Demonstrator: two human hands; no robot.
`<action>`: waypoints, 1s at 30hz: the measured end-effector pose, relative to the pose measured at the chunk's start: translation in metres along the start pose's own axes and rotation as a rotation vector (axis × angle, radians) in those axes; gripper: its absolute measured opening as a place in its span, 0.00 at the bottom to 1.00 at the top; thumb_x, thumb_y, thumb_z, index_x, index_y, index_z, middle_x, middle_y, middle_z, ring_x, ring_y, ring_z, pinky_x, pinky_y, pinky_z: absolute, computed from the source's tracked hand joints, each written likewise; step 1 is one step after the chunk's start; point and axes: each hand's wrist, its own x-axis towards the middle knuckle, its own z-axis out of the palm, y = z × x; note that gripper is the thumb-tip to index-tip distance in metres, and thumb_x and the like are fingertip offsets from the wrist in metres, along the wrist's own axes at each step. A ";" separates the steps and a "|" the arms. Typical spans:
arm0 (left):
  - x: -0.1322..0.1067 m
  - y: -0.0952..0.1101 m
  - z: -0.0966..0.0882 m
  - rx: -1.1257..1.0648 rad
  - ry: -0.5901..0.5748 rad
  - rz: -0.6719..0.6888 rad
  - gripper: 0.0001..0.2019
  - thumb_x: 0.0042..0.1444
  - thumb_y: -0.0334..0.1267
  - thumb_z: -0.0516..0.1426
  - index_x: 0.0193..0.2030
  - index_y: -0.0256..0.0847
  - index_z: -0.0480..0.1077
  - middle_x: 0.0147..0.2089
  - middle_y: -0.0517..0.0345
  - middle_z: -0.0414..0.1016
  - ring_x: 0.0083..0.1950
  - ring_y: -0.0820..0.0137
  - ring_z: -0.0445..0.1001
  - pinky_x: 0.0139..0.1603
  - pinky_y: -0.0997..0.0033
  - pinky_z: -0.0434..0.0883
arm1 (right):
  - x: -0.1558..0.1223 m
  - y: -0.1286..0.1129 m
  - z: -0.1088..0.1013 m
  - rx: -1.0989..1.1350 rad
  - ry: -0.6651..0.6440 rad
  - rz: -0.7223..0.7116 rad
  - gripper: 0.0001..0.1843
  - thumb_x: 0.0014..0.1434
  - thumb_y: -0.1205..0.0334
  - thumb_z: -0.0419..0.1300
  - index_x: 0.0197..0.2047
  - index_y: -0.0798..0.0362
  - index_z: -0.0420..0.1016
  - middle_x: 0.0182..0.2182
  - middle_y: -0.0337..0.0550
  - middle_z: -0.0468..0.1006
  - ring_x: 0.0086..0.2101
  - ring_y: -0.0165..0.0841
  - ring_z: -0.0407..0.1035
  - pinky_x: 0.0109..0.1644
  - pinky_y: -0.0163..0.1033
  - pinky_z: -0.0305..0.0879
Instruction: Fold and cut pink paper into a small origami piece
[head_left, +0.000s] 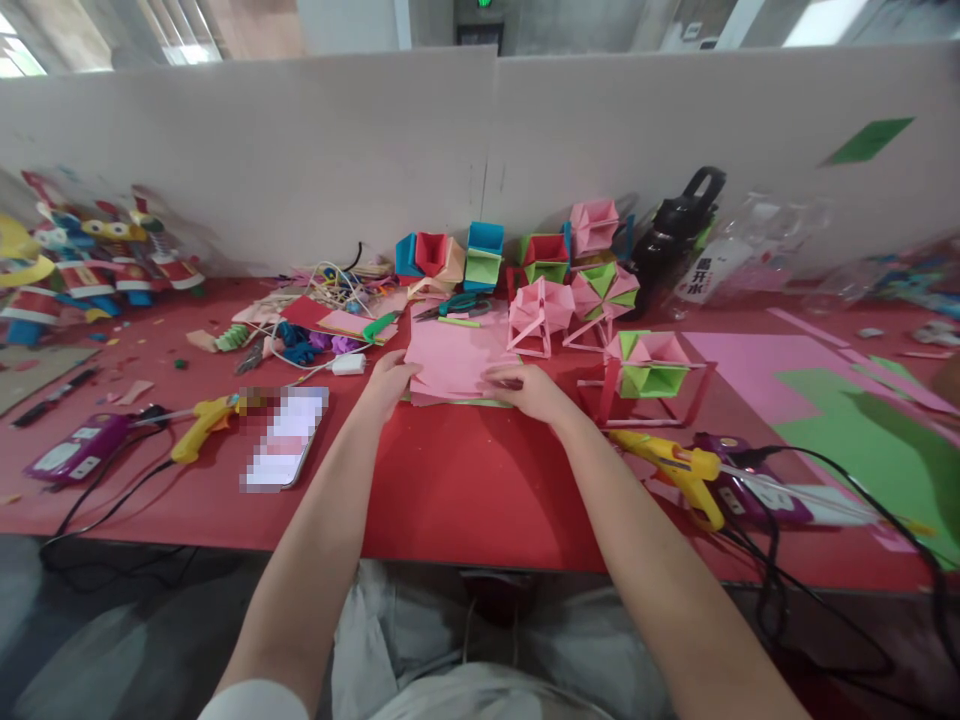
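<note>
A stack of pink paper sheets (457, 360) lies on the red tabletop in front of me, with a little green paper showing at its lower edge. My left hand (391, 383) grips the stack's left edge. At the lower right corner, my right hand (534, 392) has its fingers bent over the paper; part of them is hidden. Pliers (455, 305) and a light green stick (459, 322) rest on the far end of the sheets. Just right of the stack stands a pink folded-paper wheel on a stand (540, 312).
More paper wheels stand behind, one on a red frame (651, 365). Yellow glue guns lie left (201, 428) and right (679, 468), their black cords hanging over the front edge. A phone (289, 438) is near my left forearm. A black bottle (675, 235) stands by the white partition (300, 160).
</note>
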 end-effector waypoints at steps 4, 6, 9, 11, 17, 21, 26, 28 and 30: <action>0.000 0.000 -0.001 0.049 0.046 0.020 0.15 0.50 0.45 0.59 0.39 0.37 0.74 0.35 0.51 0.80 0.39 0.62 0.80 0.40 0.65 0.76 | -0.003 -0.002 -0.002 -0.041 -0.016 0.004 0.15 0.56 0.56 0.70 0.46 0.50 0.84 0.50 0.51 0.84 0.53 0.43 0.77 0.62 0.54 0.67; 0.000 0.002 -0.001 0.103 0.074 0.047 0.15 0.51 0.48 0.58 0.35 0.37 0.75 0.33 0.53 0.79 0.41 0.62 0.79 0.43 0.66 0.75 | -0.004 -0.004 0.001 -0.086 0.002 -0.020 0.16 0.58 0.53 0.68 0.47 0.50 0.83 0.50 0.51 0.83 0.52 0.43 0.76 0.61 0.53 0.67; -0.001 0.004 0.001 0.169 0.058 0.086 0.18 0.55 0.51 0.55 0.35 0.37 0.77 0.37 0.51 0.81 0.45 0.59 0.79 0.48 0.63 0.75 | -0.006 -0.011 0.010 -0.295 0.055 -0.106 0.24 0.54 0.49 0.71 0.51 0.52 0.81 0.52 0.53 0.81 0.54 0.46 0.73 0.61 0.54 0.66; -0.004 0.004 0.005 0.192 0.001 0.132 0.20 0.57 0.50 0.53 0.38 0.36 0.79 0.44 0.49 0.82 0.51 0.58 0.79 0.55 0.61 0.73 | -0.004 -0.017 0.017 -0.465 0.077 -0.158 0.21 0.56 0.53 0.70 0.51 0.53 0.81 0.53 0.54 0.80 0.55 0.48 0.71 0.62 0.55 0.63; -0.019 0.000 0.024 0.686 -0.326 0.374 0.23 0.59 0.40 0.54 0.60 0.37 0.74 0.73 0.45 0.63 0.74 0.58 0.59 0.75 0.59 0.53 | 0.001 -0.033 0.027 -0.621 0.269 -0.118 0.15 0.68 0.69 0.52 0.44 0.54 0.81 0.43 0.50 0.84 0.44 0.42 0.75 0.50 0.44 0.66; -0.021 -0.002 0.031 0.944 -0.351 0.406 0.30 0.63 0.44 0.53 0.70 0.36 0.63 0.77 0.44 0.54 0.78 0.55 0.51 0.77 0.53 0.49 | 0.002 -0.039 0.026 -0.652 0.367 -0.237 0.16 0.67 0.71 0.51 0.46 0.53 0.80 0.46 0.48 0.84 0.47 0.42 0.74 0.53 0.44 0.63; -0.018 -0.001 0.028 0.931 -0.354 0.420 0.30 0.63 0.44 0.54 0.69 0.34 0.64 0.75 0.44 0.57 0.77 0.58 0.54 0.76 0.59 0.52 | 0.000 -0.048 0.022 -0.665 0.368 -0.308 0.16 0.66 0.72 0.51 0.46 0.53 0.81 0.47 0.47 0.84 0.48 0.42 0.73 0.54 0.45 0.62; -0.016 -0.002 0.026 0.906 -0.371 0.403 0.29 0.63 0.45 0.53 0.69 0.34 0.65 0.75 0.46 0.58 0.77 0.59 0.54 0.77 0.61 0.52 | -0.004 -0.053 0.019 -0.664 0.349 -0.306 0.17 0.65 0.73 0.51 0.46 0.53 0.81 0.47 0.47 0.84 0.49 0.42 0.72 0.55 0.45 0.62; -0.015 -0.001 0.021 0.883 -0.380 0.391 0.28 0.62 0.45 0.54 0.68 0.37 0.67 0.74 0.49 0.60 0.77 0.60 0.55 0.76 0.61 0.53 | -0.012 -0.057 0.014 -0.663 0.299 -0.289 0.17 0.65 0.73 0.52 0.46 0.53 0.81 0.46 0.47 0.85 0.48 0.41 0.73 0.54 0.45 0.62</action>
